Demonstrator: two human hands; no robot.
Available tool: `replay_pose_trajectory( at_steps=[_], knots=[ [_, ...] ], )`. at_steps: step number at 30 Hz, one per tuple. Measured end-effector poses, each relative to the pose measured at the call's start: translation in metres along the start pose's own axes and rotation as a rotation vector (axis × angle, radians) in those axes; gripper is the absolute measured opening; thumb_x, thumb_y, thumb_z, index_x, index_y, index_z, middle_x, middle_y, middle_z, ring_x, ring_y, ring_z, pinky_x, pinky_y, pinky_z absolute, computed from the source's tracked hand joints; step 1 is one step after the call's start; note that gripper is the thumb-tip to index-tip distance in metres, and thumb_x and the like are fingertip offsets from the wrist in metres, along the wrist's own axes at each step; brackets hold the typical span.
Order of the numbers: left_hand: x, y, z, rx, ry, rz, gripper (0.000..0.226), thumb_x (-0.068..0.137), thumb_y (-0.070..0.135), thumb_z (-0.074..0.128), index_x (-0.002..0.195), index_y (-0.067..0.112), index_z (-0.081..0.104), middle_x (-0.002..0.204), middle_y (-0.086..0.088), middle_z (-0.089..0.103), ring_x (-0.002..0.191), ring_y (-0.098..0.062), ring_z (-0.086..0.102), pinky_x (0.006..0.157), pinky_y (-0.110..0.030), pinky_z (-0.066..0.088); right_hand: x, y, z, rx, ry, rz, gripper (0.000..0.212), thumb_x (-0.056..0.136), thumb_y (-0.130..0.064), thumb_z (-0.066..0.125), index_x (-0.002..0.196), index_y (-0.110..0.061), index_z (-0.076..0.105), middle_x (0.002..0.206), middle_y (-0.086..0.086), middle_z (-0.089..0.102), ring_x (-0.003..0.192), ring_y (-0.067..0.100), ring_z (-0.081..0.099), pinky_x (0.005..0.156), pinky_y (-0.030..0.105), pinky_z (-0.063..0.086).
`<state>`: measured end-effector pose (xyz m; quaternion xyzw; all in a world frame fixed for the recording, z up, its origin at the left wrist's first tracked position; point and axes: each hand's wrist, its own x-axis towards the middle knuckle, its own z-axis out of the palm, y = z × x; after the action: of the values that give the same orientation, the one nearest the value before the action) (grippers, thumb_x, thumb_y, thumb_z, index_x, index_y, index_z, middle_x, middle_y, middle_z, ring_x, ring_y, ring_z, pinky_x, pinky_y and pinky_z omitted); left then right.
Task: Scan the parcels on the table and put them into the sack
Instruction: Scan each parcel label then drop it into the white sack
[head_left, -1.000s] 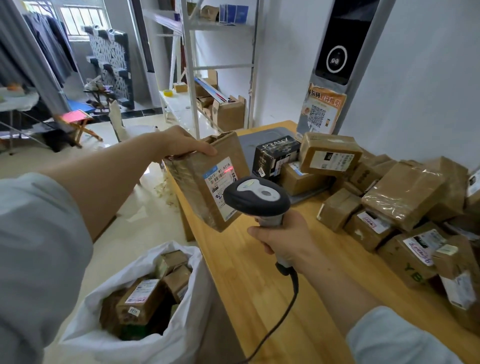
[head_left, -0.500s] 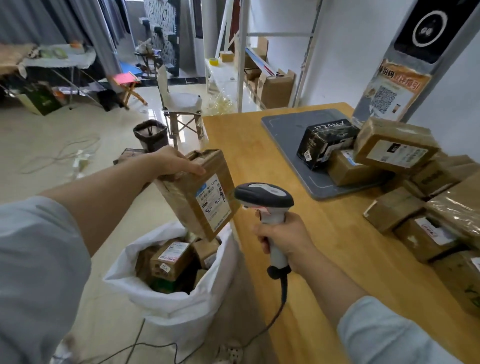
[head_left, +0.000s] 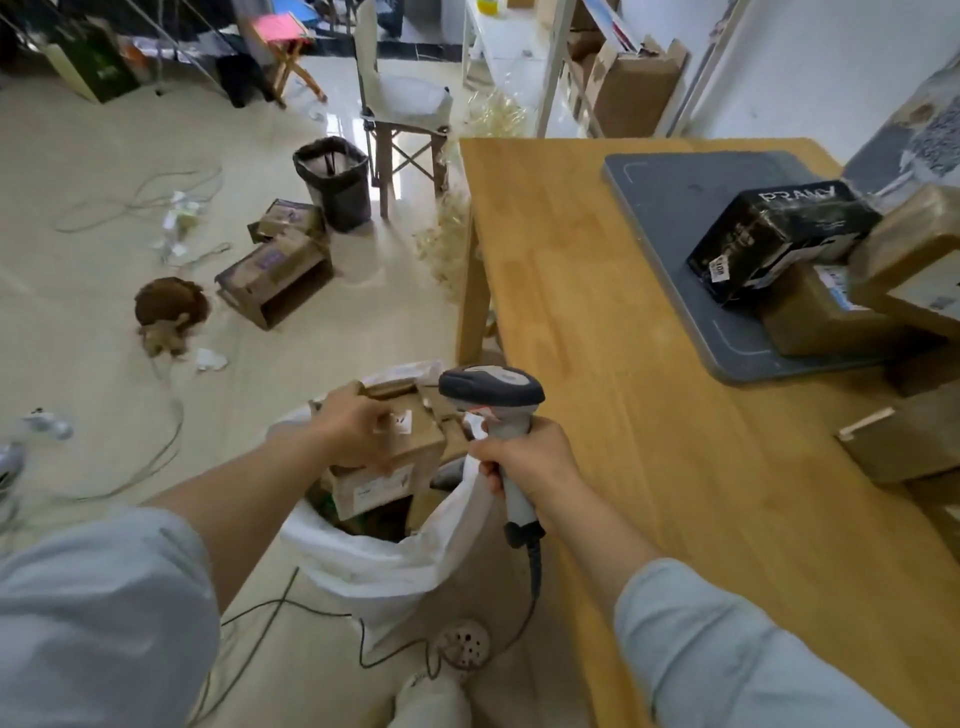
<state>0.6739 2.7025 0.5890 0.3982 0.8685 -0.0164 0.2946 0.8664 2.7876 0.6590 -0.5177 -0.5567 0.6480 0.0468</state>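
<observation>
Since half a second ago the left hand (head_left: 353, 423), still gripping the parcel (head_left: 402, 434), has lowered it into the sack (head_left: 395, 561) at lower centre, while the right hand (head_left: 524, 457) keeps clutching the scanner (head_left: 493, 395).

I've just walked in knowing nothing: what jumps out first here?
In the middle, the left hand grips a brown parcel at the mouth of a white sack. Beside it, the right hand holds a grey barcode scanner. On the wooden table to the right, a black box lies on a grey mat.
</observation>
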Motion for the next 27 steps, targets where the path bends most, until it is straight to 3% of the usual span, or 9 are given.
replay_pose_trajectory(
  at_steps=[4,6,10,14,17,19,21,24,27],
  knots=[
    [0.023,-0.016,0.045,0.057,-0.032,0.067,0.072,0.070,0.047,0.079,0.132,0.026,0.050,0.139,-0.003,0.036,0.127,-0.025,0.037,0.110,-0.034,0.032,0.034,0.014,0.016,-0.029,-0.049,0.043,0.012,0.080,0.001,0.067,0.075,-0.006,0.058,0.049,0.003,0.055,0.040,0.013,0.048,0.049,0.028,0.045],
    [0.034,-0.027,0.067,0.066,-0.089,0.122,0.072,0.076,0.038,0.077,0.138,0.020,0.043,0.146,-0.006,0.033,0.133,-0.026,0.033,0.113,-0.037,0.028,0.045,0.026,0.022,-0.023,-0.055,0.064,0.013,0.080,0.000,0.068,0.074,-0.007,0.060,0.050,0.004,0.056,0.041,0.014,0.049,0.049,0.029,0.044],
    [0.052,-0.032,0.100,0.281,-0.264,0.221,0.095,0.070,0.038,0.082,0.149,0.023,0.032,0.157,-0.014,0.010,0.144,-0.034,0.009,0.117,-0.042,0.018,0.059,0.045,0.027,-0.014,-0.087,0.109,0.013,0.081,0.002,0.066,0.076,-0.007,0.059,0.055,0.006,0.056,0.042,0.013,0.049,0.047,0.027,0.043],
    [0.062,-0.030,0.112,0.383,-0.232,0.313,0.066,0.087,0.040,0.064,0.147,0.038,0.035,0.161,-0.009,-0.006,0.148,-0.030,-0.005,0.119,-0.042,0.000,0.075,0.059,0.026,-0.026,-0.053,0.150,0.014,0.080,0.004,0.065,0.074,-0.007,0.058,0.054,0.008,0.054,0.042,0.015,0.047,0.046,0.027,0.041],
    [0.061,-0.014,0.117,0.472,-0.100,0.355,0.044,0.097,0.036,0.049,0.140,0.038,0.045,0.156,-0.003,0.026,0.143,-0.025,0.020,0.116,-0.039,0.015,0.078,0.065,0.025,-0.018,-0.027,0.172,0.013,0.078,0.004,0.065,0.079,-0.007,0.059,0.053,0.007,0.055,0.042,0.017,0.047,0.045,0.027,0.040],
    [0.058,-0.008,0.120,0.518,-0.123,0.369,0.042,0.098,0.030,0.048,0.139,0.036,0.047,0.146,0.005,0.041,0.135,-0.021,0.032,0.109,-0.036,0.023,0.078,0.065,0.023,-0.005,-0.023,0.184,0.013,0.078,0.005,0.065,0.081,-0.007,0.059,0.054,0.008,0.055,0.043,0.017,0.048,0.046,0.027,0.041],
    [0.055,-0.008,0.127,0.544,-0.147,0.387,0.042,0.098,0.026,0.048,0.139,0.036,0.047,0.146,0.011,0.042,0.136,-0.019,0.032,0.110,-0.037,0.019,0.077,0.062,0.021,-0.011,-0.034,0.176,0.013,0.079,0.004,0.065,0.079,-0.008,0.059,0.054,0.008,0.055,0.043,0.017,0.048,0.047,0.028,0.042],
    [0.051,-0.012,0.134,0.542,-0.202,0.351,0.050,0.099,0.023,0.046,0.146,0.036,0.037,0.156,0.011,0.028,0.147,-0.020,0.015,0.118,-0.049,-0.001,0.079,0.059,0.019,-0.023,-0.038,0.140,0.012,0.079,0.002,0.067,0.077,-0.009,0.060,0.053,0.006,0.056,0.044,0.018,0.049,0.049,0.029,0.043],
    [0.046,-0.014,0.138,0.496,-0.209,0.328,0.055,0.099,0.020,0.046,0.149,0.036,0.030,0.159,0.008,0.018,0.149,-0.020,0.000,0.111,-0.058,-0.016,0.077,0.058,0.017,-0.016,-0.038,0.128,0.013,0.080,0.001,0.067,0.076,-0.008,0.059,0.054,0.007,0.055,0.043,0.017,0.048,0.048,0.029,0.043]
  ],
)
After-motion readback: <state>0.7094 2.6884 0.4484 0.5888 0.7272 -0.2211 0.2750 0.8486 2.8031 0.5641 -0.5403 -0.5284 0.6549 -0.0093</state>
